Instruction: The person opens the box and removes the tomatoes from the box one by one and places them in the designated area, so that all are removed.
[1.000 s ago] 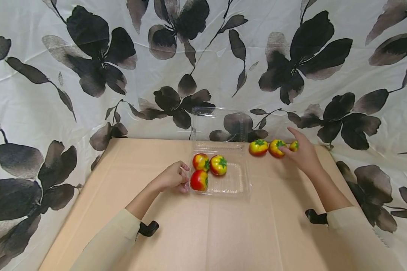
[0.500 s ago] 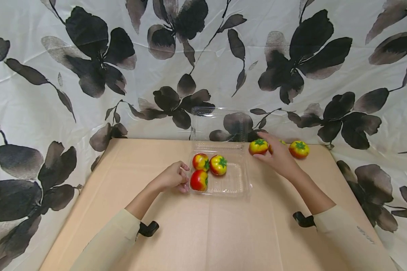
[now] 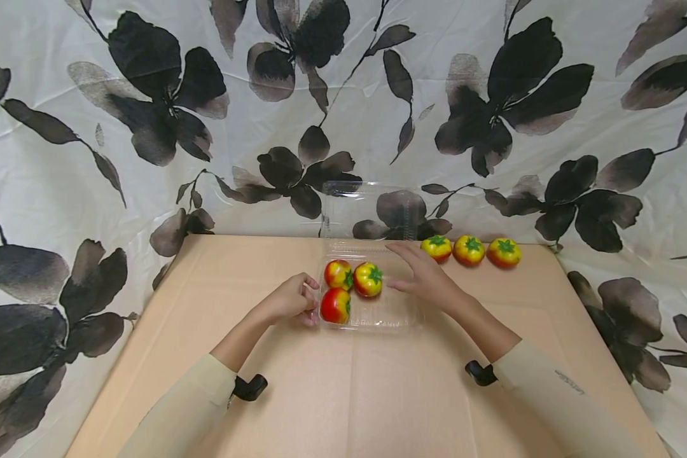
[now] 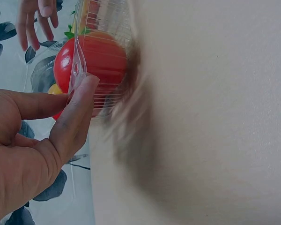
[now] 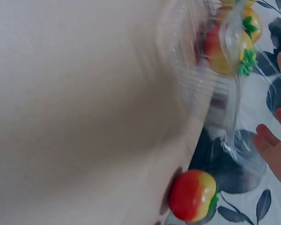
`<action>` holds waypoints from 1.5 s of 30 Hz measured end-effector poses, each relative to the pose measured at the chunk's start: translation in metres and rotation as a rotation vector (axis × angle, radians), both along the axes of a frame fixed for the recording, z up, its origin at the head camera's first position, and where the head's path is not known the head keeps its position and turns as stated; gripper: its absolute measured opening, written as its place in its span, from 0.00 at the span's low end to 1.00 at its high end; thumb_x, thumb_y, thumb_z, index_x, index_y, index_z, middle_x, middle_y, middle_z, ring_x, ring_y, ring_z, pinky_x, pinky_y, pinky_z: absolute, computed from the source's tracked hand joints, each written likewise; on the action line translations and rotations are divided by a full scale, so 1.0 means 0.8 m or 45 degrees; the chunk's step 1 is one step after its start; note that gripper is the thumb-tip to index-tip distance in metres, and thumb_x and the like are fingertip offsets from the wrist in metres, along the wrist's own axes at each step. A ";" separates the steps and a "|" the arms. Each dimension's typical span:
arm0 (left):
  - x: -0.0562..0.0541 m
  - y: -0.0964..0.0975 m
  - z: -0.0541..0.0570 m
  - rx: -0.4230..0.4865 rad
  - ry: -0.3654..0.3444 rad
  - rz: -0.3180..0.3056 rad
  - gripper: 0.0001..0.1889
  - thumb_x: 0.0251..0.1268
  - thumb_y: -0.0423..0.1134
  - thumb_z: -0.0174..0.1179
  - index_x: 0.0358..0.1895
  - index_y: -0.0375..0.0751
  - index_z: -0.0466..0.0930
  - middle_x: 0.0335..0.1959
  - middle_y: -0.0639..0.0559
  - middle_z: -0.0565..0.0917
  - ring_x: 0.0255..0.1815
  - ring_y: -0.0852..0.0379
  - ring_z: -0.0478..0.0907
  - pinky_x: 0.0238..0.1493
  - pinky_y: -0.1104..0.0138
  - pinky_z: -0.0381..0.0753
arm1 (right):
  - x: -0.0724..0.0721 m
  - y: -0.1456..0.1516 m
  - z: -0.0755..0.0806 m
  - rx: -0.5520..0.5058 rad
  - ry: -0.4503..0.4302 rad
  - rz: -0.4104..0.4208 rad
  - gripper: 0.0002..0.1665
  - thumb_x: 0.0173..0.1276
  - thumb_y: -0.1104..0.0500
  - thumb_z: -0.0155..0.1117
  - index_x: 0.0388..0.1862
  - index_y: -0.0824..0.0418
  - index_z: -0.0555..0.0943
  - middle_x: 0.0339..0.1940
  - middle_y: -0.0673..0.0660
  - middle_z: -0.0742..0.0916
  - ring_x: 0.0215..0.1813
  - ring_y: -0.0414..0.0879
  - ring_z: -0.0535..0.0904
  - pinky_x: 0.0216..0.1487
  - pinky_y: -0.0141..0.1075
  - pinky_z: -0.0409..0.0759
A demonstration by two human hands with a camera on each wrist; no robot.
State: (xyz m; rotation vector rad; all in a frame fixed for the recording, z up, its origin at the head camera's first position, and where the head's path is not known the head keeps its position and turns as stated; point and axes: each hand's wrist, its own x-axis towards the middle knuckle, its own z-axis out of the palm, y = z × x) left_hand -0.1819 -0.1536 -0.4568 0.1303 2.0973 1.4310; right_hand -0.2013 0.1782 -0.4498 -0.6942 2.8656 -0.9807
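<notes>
A clear plastic clamshell container [image 3: 397, 315] stands on the table with its lid [image 3: 372, 210] raised at the back. Inside, three round red-and-yellow fruits with green leafy tops [image 3: 368, 280] sit toward the left half. My left hand [image 3: 289, 299] pinches the container's left rim between thumb and finger, plain in the left wrist view beside a red fruit [image 4: 100, 63]. Over the container's right half hovers my right hand [image 3: 426, 277], fingers spread and holding nothing; in the right wrist view its fingertips [image 5: 267, 140] show at the right edge.
Three more such fruits stand in a row at the table's back right: one near the container [image 3: 437, 248], a middle one [image 3: 469, 250] and a right one [image 3: 504, 253]. Behind the table [image 3: 298, 394] hangs a floral cloth [image 3: 378, 127].
My right hand has swept left from the row of fruits to over the container, uncovering the row. The left hand keeps its place at the rim; the fruits have not moved.
</notes>
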 end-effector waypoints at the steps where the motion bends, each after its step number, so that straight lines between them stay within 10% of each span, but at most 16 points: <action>1: 0.000 0.000 0.000 -0.001 0.003 -0.001 0.19 0.70 0.22 0.54 0.61 0.25 0.63 0.32 0.34 0.83 0.24 0.51 0.86 0.30 0.60 0.91 | -0.001 -0.004 -0.002 0.008 -0.006 0.020 0.47 0.65 0.48 0.76 0.79 0.52 0.67 0.79 0.58 0.70 0.80 0.60 0.63 0.78 0.63 0.65; 11: 0.000 0.002 0.000 -0.014 0.005 -0.010 0.20 0.71 0.23 0.55 0.62 0.25 0.63 0.33 0.34 0.83 0.24 0.51 0.86 0.33 0.57 0.92 | -0.012 -0.033 -0.021 0.107 -0.011 0.167 0.48 0.60 0.50 0.81 0.77 0.54 0.70 0.77 0.59 0.73 0.78 0.60 0.67 0.78 0.60 0.68; 45: 0.003 0.000 0.002 0.016 0.013 -0.006 0.19 0.70 0.21 0.53 0.60 0.24 0.62 0.31 0.35 0.83 0.24 0.49 0.86 0.31 0.58 0.92 | -0.005 -0.059 -0.045 0.027 -0.073 0.091 0.41 0.59 0.55 0.82 0.68 0.51 0.72 0.67 0.55 0.74 0.68 0.54 0.73 0.75 0.54 0.74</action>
